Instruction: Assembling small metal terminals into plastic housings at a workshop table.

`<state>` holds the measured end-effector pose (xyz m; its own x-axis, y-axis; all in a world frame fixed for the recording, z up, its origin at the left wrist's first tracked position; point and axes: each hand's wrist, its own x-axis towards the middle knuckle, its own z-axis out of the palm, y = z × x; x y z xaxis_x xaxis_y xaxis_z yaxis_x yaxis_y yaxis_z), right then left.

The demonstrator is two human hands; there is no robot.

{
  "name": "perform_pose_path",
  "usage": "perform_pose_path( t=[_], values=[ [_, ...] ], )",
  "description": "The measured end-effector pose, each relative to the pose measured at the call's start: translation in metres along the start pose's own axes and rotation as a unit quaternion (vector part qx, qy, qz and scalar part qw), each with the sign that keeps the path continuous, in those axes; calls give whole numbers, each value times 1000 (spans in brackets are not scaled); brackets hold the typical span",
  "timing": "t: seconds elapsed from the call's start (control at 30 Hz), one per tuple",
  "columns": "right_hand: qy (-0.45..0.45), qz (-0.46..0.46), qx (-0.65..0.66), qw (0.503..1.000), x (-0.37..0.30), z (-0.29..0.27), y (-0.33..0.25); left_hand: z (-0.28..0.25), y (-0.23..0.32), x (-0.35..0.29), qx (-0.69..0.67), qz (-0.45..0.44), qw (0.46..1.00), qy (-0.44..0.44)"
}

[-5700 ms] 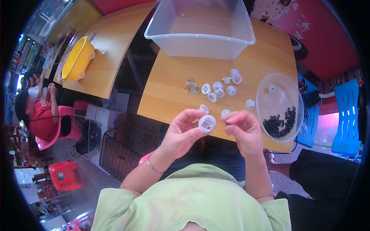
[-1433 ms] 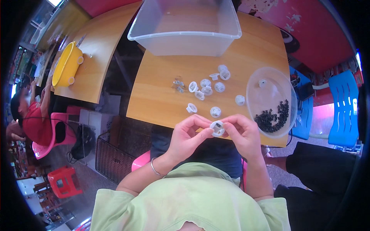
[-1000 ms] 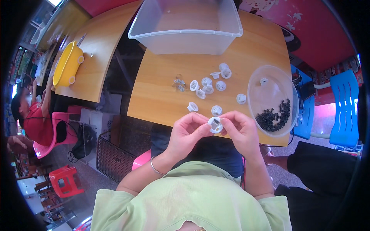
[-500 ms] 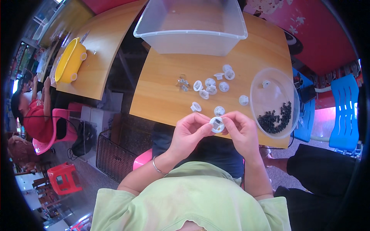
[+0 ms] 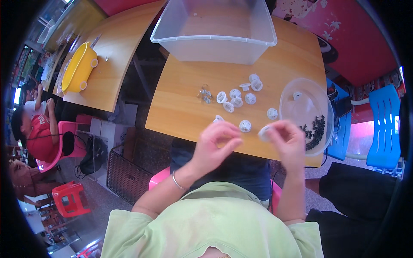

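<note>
Between the thumb and fingers of my right hand [image 5: 288, 139] is a small round white plastic part [image 5: 264, 133], held over the front of the wooden table [image 5: 180, 107]. My left hand [image 5: 214, 145] hangs at the table's front edge with nothing in it, thumb and fingers apart. Just beyond its fingertips lies another white part [image 5: 218, 118], partly hidden. Several more white parts [image 5: 235, 101] lie loosely grouped in the middle of the table. To their left is a little heap of shiny metal pieces [image 5: 205, 93].
A round clear tray [image 5: 297, 107] holding small black pieces [image 5: 317, 134] sits at the right. A large translucent bin [image 5: 215, 49] stands at the back. On the table to the left is a yellow basin [image 5: 78, 69], with a person in red [image 5: 42, 136] seated nearby.
My hands have moved apart. The right has shifted right with the white part, and the left has let go of it and opened.
</note>
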<state>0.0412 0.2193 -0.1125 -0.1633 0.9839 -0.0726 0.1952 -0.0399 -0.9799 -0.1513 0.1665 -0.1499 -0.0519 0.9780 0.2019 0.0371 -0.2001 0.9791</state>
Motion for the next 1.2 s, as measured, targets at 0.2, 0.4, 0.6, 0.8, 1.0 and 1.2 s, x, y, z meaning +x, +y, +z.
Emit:
perform_pose_path(
  t=[0.2, 0.4, 0.6, 0.8, 1.0, 1.2],
  values=[
    [119, -60, -313, 940, 50, -66, 20, -35, -18, 58, 383, 140, 913, 12],
    [163, -81, -279, 943, 65, -82, 37, -43, -34, 81, 429, 139, 890, -61],
    [135, -31, -281, 950, 40, -103, 32, -45, -38, 85, 433, 108, 890, -98],
    [9, -85, -378, 922, 24, -97, 39, -42, -18, 75, 373, 128, 918, -36],
    [-53, -83, -445, 890, 28, -81, 37, -35, 3, 34, 3, -47, 999, 0],
    [-60, -41, -436, 897, 27, -81, 40, -31, 12, 4, -181, -146, 973, -8]
  ],
)
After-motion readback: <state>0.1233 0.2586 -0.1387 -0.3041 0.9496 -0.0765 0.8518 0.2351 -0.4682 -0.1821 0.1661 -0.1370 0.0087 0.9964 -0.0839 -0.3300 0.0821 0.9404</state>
